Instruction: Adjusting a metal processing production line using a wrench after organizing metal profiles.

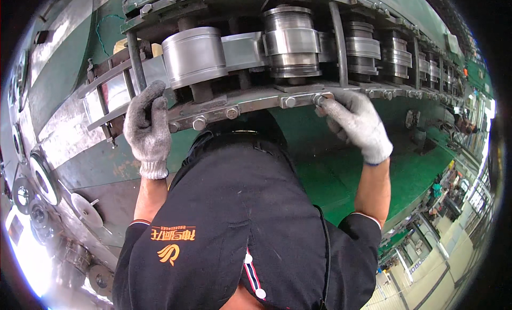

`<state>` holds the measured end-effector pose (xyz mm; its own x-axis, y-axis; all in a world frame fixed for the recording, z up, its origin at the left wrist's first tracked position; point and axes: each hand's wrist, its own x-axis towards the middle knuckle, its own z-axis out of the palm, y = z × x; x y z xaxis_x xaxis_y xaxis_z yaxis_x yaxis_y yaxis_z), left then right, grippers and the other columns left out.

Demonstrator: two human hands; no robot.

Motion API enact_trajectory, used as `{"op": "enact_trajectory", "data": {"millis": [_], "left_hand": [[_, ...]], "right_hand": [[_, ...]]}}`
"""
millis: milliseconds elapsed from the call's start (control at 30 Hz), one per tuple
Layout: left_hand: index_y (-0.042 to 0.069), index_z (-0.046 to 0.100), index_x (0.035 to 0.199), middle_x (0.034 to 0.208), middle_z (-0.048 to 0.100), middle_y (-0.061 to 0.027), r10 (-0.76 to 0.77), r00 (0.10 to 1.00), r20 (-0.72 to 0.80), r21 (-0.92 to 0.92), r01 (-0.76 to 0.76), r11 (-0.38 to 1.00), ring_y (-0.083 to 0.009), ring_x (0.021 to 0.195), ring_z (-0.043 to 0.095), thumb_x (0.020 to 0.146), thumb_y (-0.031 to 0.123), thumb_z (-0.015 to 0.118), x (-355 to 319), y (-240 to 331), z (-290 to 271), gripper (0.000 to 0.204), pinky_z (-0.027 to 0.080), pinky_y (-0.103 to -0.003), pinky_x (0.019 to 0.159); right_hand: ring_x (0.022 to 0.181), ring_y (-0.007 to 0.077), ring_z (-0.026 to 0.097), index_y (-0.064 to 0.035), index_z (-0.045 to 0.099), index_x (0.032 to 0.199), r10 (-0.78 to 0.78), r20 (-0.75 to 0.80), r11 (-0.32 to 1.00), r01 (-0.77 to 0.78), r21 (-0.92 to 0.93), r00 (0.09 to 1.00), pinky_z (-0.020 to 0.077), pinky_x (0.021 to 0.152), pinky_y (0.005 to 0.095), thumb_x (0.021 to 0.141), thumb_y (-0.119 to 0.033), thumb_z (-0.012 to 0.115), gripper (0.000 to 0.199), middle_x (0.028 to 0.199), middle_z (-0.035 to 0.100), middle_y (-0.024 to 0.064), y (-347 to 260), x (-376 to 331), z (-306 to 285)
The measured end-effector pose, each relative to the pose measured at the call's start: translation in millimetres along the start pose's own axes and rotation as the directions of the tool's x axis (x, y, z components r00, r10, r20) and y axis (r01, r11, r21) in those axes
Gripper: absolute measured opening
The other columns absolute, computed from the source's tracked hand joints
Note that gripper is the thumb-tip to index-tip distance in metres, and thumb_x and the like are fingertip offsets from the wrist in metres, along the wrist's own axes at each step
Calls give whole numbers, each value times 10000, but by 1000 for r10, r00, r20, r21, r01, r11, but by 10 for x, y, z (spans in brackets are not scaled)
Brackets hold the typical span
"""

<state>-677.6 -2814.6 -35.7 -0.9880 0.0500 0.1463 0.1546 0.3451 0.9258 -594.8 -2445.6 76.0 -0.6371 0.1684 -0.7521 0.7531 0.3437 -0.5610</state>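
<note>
A roll-forming machine with a row of shiny metal rollers [193,56] stands before me, a dark steel rail [250,105] running along its near side. Hex bolts [199,123] stick out of that rail. My right hand [358,120], in a grey-white work glove, pinches a bolt head [319,100] on the rail, thumb and fingers closed round it. My left hand [146,126], gloved and dirtier, is closed beside the rail's left end, close to an upright rod [135,62]. Its fingers are curled, and whatever they hold is hidden.
More grooved rollers [397,56] continue along the machine to the far right. Below the rail is a green machine bed [341,171]. Metal discs [87,209] and rings lie on the floor at left. A slatted guide frame [101,96] sits at the machine's left end.
</note>
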Motion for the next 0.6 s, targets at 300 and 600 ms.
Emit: {"op": "enact_trajectory", "data": {"millis": [300,600], "left_hand": [[-32,712,1172,1152,744,-129,-21,1000,8,22,21,1000,-189,1082,703,953,-68,660,7,35,6,228,554,-316,967],[-39,707,1182,1148,743,-130,-38,999,7,23,38,999,-188,1079,702,957,-67,652,13,70,14,233,556,-310,949]], "right_hand": [[493,37,420,-35,681,959,49,-18,970,-43,239,999,315,441,222,1010,-386,657,356,623,525,-34,103,-49,106],[467,38,394,-27,671,1028,55,-146,829,37,559,988,289,418,215,1047,-342,616,320,630,519,-34,294,-139,469]]}}
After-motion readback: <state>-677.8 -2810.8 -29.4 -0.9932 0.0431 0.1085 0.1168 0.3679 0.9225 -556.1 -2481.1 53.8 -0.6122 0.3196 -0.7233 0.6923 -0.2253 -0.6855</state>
